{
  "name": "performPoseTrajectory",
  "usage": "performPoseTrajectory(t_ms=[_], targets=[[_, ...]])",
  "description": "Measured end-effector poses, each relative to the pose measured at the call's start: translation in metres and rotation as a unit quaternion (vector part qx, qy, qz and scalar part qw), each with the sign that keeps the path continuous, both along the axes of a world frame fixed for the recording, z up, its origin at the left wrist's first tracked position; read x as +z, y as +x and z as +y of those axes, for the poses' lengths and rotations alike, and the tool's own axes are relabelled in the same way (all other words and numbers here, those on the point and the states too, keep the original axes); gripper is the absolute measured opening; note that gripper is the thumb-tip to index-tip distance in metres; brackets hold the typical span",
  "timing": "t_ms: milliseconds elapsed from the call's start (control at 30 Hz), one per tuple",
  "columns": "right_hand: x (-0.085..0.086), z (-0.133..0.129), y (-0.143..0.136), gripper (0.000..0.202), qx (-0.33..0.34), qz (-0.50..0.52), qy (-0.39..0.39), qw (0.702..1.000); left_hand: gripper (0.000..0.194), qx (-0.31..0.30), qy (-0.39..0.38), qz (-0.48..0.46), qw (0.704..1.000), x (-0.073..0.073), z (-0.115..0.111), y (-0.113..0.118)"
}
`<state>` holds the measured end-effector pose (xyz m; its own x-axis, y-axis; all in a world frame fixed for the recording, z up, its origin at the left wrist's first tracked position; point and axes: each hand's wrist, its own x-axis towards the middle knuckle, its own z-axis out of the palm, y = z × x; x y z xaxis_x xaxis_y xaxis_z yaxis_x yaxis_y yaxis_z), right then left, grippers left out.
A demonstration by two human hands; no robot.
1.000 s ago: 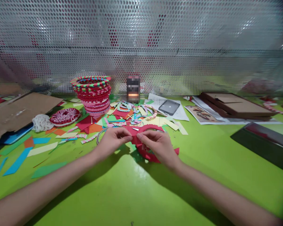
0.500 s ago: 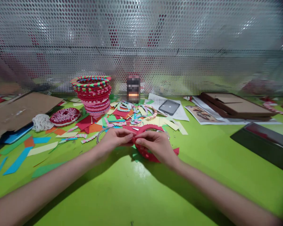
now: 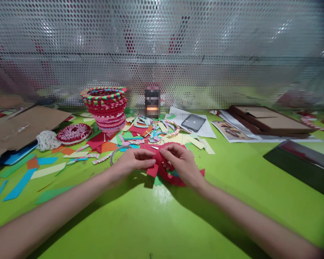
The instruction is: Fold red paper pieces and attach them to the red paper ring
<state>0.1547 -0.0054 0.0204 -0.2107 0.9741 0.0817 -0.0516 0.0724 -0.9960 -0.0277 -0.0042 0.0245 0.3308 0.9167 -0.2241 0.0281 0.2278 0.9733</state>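
Observation:
My left hand (image 3: 131,160) is closed, pinching a red paper strip (image 3: 152,170) between thumb and fingers. From the other side, my right hand (image 3: 181,162) also grips this strip, near its upper part. The strip is bent, with one end hanging down between the hands. Under and behind my right hand lies a red ring (image 3: 172,180) with a scalloped edge, partly covered by the hand. A small pointed metal tip (image 3: 154,147) shows just beyond the fingers; the rest of it is hidden. Beside my left hand lies a roll of tape (image 3: 115,155), partly covered.
Colourful paper scraps (image 3: 143,130) spread behind the hands. A stack of wrapped rings (image 3: 106,111) stands at the back left, near a red-and-white disc (image 3: 74,133) and white yarn (image 3: 48,140). A dark box (image 3: 299,165) and brown boards (image 3: 275,118) lie at the right.
The fingertips, close together before, are now apart. My right hand has lifted and turned slightly, and the red paper strip shows between the hands with its end hanging down.

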Motion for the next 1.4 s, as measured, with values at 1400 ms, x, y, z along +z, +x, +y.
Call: performPoseTrajectory(t_ms=[1400], targets=[[-0.007,-0.008,0.001,0.017,0.007,-0.166,0.240,0.957,0.019,0.071,0.086,0.017,0.994,-0.001,-0.003,0.006]])
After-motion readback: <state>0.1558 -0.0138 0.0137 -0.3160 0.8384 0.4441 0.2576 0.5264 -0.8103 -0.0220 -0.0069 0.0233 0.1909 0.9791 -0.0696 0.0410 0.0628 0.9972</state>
